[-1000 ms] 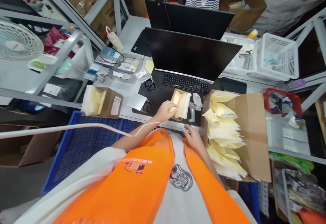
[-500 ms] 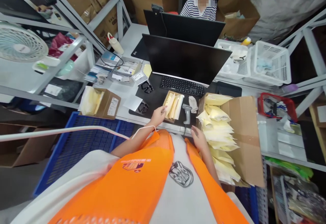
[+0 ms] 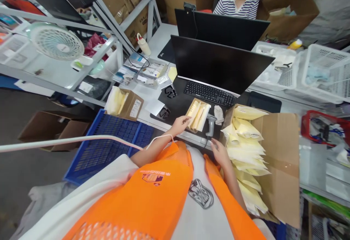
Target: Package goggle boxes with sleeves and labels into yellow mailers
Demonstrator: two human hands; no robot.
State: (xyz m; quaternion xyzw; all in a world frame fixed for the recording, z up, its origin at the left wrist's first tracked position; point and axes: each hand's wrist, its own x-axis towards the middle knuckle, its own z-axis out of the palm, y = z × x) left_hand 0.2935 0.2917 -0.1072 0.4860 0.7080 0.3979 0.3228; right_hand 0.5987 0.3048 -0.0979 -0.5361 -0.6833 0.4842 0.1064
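Observation:
My left hand [image 3: 180,125] is at the left edge of a small cardboard box [image 3: 195,130] holding several pale yellow envelopes [image 3: 193,111]. Its fingers are drawn together on the leftmost envelope, though the exact grip is small in view. My right hand [image 3: 220,152] holds nothing, its fingers apart at the table's front edge. Just beyond it lies a grey barcode scanner [image 3: 211,123], apart from the fingertips. To its right stands a large open carton [image 3: 281,160] filled with stacked yellow padded envelopes [image 3: 246,145].
A keyboard [image 3: 209,93] and monitor [image 3: 218,65] stand behind the small box. Black frames [image 3: 164,113] and another carton of envelopes [image 3: 135,105] lie left, above a blue crate [image 3: 93,149]. White baskets [image 3: 322,72] stand right. A person in stripes [image 3: 237,5] sits opposite.
The view has turned left, so the whole scene sits further right in the picture. My hands keep about the same places by the small box and the scanner.

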